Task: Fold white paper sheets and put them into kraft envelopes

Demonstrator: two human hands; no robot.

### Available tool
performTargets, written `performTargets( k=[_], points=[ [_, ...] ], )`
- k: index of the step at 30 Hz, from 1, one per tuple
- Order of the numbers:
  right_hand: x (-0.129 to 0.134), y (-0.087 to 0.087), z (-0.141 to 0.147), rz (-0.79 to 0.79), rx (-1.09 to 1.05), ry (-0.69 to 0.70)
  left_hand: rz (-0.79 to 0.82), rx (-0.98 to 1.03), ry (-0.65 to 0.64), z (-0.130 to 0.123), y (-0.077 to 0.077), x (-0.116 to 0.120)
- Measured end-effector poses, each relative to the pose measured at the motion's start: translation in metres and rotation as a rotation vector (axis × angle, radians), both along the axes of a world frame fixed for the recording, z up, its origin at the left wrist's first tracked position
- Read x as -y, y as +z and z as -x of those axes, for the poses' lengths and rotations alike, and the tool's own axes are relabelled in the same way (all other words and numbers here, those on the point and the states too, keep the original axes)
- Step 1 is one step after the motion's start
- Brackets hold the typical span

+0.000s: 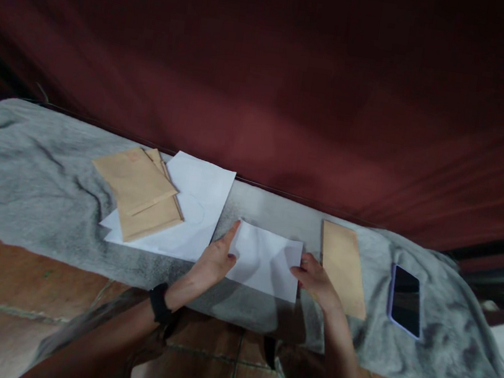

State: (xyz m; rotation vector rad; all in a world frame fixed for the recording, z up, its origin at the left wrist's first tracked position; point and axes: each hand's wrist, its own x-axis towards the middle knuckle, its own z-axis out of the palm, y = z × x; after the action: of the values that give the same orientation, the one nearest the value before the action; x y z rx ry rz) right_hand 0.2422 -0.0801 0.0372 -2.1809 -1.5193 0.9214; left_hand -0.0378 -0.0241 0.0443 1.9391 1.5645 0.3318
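Observation:
A white sheet of paper (265, 263), possibly folded, lies in front of me on the grey cloth. My left hand (216, 259), a black band on its wrist, holds the sheet's left edge. Its index finger stretches to the far left corner, and its thumb sits lower on the same edge. At the right edge, my right hand (313, 277) grips the paper between thumb and curled fingers. A brown envelope (344, 268) lies flat just right of that hand. The undersides of both hands are hidden.
Several brown envelopes (138, 182) overlap larger white sheets (200, 191) on the left. A phone (406, 299) rests on the grey cloth (455, 343) at the right. Behind the cloth rises a dark red surface (251, 126). Tiled floor (14, 281) shows along the near side.

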Motion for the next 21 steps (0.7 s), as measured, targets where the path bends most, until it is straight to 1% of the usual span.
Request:
performTargets(
  k=[3,7,9,11,13,15,17,19,21],
  points=[
    [-0.006,0.006,0.004,0.068,0.003,-0.009,-0.034,0.048,-0.001,0.0,-0.004,-0.003],
    [-0.011,0.008,0.008,0.048,0.075,-0.027,-0.085,0.079,-0.026,0.001,-0.014,-0.009],
    [-0.01,0.007,0.009,0.041,0.127,-0.039,-0.103,0.047,-0.043,0.002,-0.016,-0.009],
    [-0.008,0.005,0.009,0.041,0.183,-0.045,-0.136,-0.021,-0.057,0.002,-0.015,-0.007],
    [-0.005,0.003,0.01,0.017,0.254,-0.063,-0.226,-0.119,-0.063,0.001,-0.01,-0.001],
    [-0.003,0.001,0.013,-0.097,0.32,-0.105,-0.38,-0.198,-0.066,-0.004,-0.007,0.006],
    [-0.004,-0.003,0.023,-0.294,0.319,-0.135,-0.53,-0.216,-0.107,-0.013,-0.009,0.014],
    [-0.009,-0.009,0.04,-0.483,0.216,-0.095,-0.593,-0.179,-0.221,-0.027,-0.018,0.019],
    [-0.014,-0.016,0.061,-0.584,0.071,0.013,-0.591,-0.158,-0.336,-0.041,-0.032,0.021]
  ],
)
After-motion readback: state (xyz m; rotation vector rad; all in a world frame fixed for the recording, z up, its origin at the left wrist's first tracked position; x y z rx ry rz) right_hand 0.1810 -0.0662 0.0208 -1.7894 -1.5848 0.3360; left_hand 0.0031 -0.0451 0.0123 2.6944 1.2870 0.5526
